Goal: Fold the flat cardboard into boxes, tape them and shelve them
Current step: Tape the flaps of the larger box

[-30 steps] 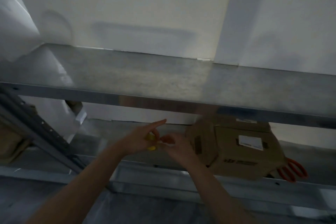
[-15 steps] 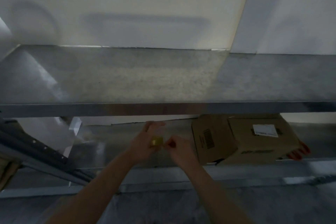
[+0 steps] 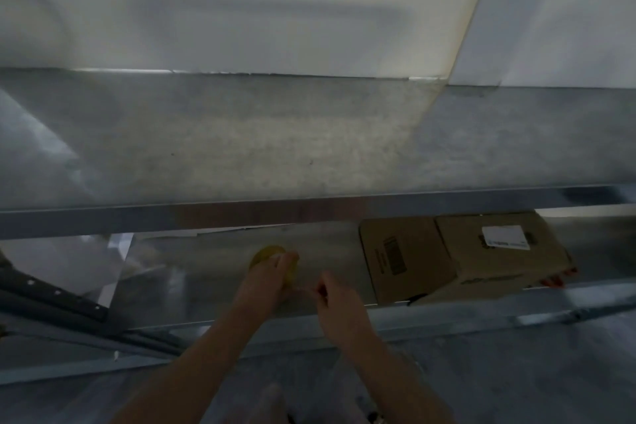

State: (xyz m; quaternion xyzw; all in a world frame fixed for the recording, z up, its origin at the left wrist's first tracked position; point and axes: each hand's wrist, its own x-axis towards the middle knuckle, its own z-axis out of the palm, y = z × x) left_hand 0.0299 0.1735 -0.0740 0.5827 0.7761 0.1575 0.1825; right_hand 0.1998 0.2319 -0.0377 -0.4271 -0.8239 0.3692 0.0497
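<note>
Grey sheet metal forms the shelving: the upper shelf (image 3: 275, 148) spans the view from nine to three o'clock, with the lower shelf (image 3: 192, 272) beneath it. At about six o'clock the left hand (image 3: 263, 282) grips a yellow roll of tape (image 3: 266, 253), fingers wrapped over its rim. Just to its right, the right hand (image 3: 339, 303) pinches what looks like a thin strip of tape (image 3: 306, 290) drawn from the roll, faint in the dim light. At four o'clock a folded cardboard box (image 3: 447, 258) sits on the lower shelf, with orange scissors (image 3: 557, 280) peeping out behind it. The step in hand appears to be drawing off tape. Next, I judge, the strip needs pulling to length and cutting, which means reaching past the box for the scissors.
</note>
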